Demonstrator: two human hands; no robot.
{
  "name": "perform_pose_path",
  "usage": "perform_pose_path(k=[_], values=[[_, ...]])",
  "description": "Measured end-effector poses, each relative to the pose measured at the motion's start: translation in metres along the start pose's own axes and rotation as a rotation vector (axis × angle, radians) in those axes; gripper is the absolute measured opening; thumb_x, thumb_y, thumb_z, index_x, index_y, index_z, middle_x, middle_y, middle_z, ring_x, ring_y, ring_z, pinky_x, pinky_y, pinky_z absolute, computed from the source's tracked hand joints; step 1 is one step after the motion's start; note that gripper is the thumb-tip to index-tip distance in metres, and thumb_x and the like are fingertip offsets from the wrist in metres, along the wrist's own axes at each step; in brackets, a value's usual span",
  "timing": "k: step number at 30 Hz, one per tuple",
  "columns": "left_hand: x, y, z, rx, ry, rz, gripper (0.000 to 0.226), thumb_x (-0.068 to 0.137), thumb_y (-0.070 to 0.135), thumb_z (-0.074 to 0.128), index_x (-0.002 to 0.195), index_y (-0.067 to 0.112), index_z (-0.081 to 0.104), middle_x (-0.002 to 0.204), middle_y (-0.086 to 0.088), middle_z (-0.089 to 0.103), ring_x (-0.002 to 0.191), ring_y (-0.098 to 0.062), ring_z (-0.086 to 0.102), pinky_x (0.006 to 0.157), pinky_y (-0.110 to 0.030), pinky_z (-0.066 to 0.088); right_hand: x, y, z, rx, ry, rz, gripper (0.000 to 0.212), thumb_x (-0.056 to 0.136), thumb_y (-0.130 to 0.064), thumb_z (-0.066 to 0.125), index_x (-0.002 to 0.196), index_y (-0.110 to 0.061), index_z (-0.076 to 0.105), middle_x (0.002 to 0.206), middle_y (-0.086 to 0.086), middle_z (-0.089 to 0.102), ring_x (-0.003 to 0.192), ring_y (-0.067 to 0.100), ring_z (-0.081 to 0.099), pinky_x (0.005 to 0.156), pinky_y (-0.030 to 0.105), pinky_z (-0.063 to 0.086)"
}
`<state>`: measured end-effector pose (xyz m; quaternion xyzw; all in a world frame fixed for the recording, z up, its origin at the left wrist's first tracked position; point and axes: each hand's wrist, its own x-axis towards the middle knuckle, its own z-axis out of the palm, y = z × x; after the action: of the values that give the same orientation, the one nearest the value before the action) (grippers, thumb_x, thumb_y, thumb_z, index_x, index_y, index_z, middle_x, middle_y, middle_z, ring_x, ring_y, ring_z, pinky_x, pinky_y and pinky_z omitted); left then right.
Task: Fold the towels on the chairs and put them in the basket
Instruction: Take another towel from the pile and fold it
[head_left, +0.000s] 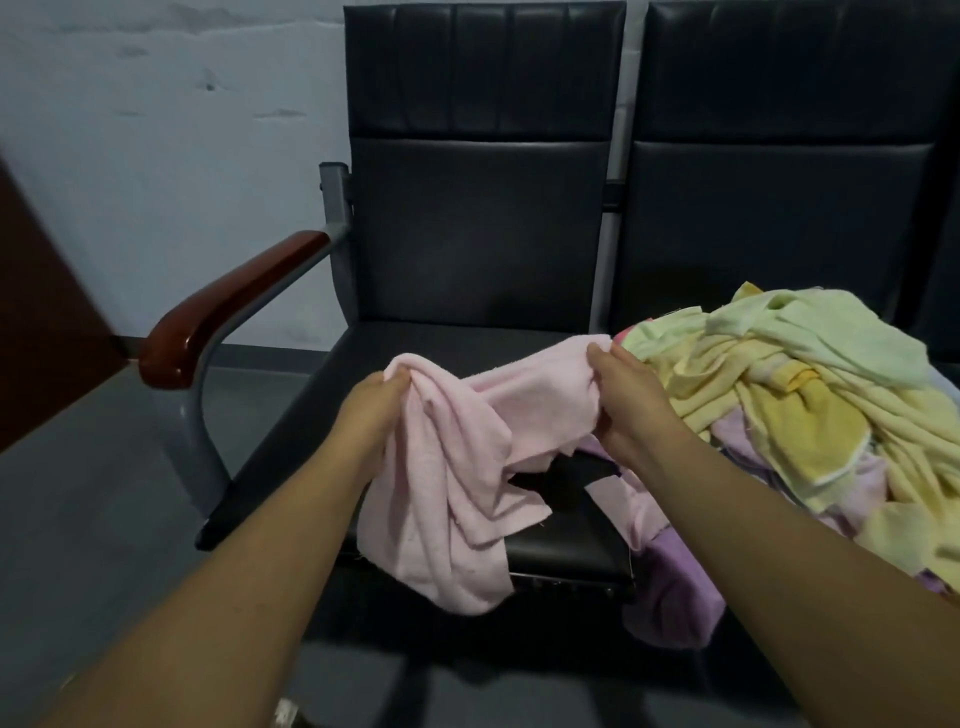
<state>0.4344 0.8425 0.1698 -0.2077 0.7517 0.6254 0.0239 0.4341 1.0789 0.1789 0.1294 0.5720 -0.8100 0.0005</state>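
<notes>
Armrest: a wooden armrest (228, 312) bounds the far left side of the left chair (478, 223).
Left hand: the left hand (376, 402) has its grip closed, bunching one upper end of the pink towel (447, 493) in curled fingers.
Pink towel: it is held up over the left chair's seat, its top edge strung left to right between the two hands, and the crumpled rest hangs over the seat's front edge.
Right hand: the right hand (626, 400) has its grip pinched on the other upper end, level with the left hand.
Key relation: the long axis runs hand to hand, so drawing the hands apart should spread it flat for folding.
Purple towel: the purple towel (675, 592) droops off the seat front, below the right forearm.
Pile: a pile of towels (769, 384), yellow and pale green, sits on the right chair (779, 218), just beside the right hand.
Basket: not in view.
</notes>
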Motion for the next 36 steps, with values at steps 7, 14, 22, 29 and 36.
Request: perform_pose_path(k=[7,14,22,29,36], values=[[-0.015,-0.006,0.006,-0.365,-0.204,-0.095,0.03,0.088,0.003,0.054,0.114,-0.004,0.069,0.11,-0.025,0.072,0.103,-0.033,0.071,0.096,-0.046,0.056,-0.007,0.014,0.004,0.133,-0.212,0.268,0.051,0.085,-0.049,0.072,0.115,-0.007,0.063,0.105,0.01,0.072,0.103,0.028,0.067,0.097,0.051,0.051],[-0.022,-0.007,0.014,-0.466,-0.539,-0.277,0.071,0.094,0.053,0.056,0.132,-0.008,0.052,0.129,-0.026,0.062,0.114,-0.038,0.064,0.103,-0.049,0.048,-0.007,0.029,0.018,0.103,-0.203,0.214,0.014,0.099,-0.011,0.057,0.11,-0.01,0.066,0.11,0.015,0.069,0.094,0.027,0.07,0.077,0.042,0.059],[-0.018,-0.013,0.024,-0.005,-0.611,-0.245,0.049,0.083,0.028,0.077,0.124,0.004,0.066,0.116,-0.011,0.073,0.109,-0.025,0.069,0.102,-0.045,0.051,0.0,0.003,0.013,0.465,-0.22,0.132,0.028,0.104,-0.019,0.051,0.13,-0.016,0.058,0.114,0.014,0.073,0.102,0.027,0.072,0.084,0.044,0.06],[-0.012,-0.01,0.022,-0.449,-0.456,-0.005,0.027,0.104,0.028,0.052,0.126,0.019,0.064,0.121,-0.011,0.071,0.114,-0.027,0.068,0.101,-0.048,0.052,-0.006,0.005,0.001,0.031,-0.389,0.314,0.046,0.08,-0.039,0.079,0.11,-0.008,0.061,0.111,0.012,0.059,0.088,0.019,0.057,0.095,0.035,0.047],[-0.028,-0.003,0.026,-0.44,-0.524,0.053,0.032,0.101,0.017,0.056,0.129,0.003,0.06,0.124,-0.022,0.067,0.108,-0.03,0.069,0.093,-0.042,0.057,-0.028,0.025,0.027,-0.512,-0.357,-0.043,0.046,0.081,-0.02,0.082,0.119,-0.016,0.057,0.096,0.005,0.066,0.076,0.017,0.062,0.065,0.028,0.052]])
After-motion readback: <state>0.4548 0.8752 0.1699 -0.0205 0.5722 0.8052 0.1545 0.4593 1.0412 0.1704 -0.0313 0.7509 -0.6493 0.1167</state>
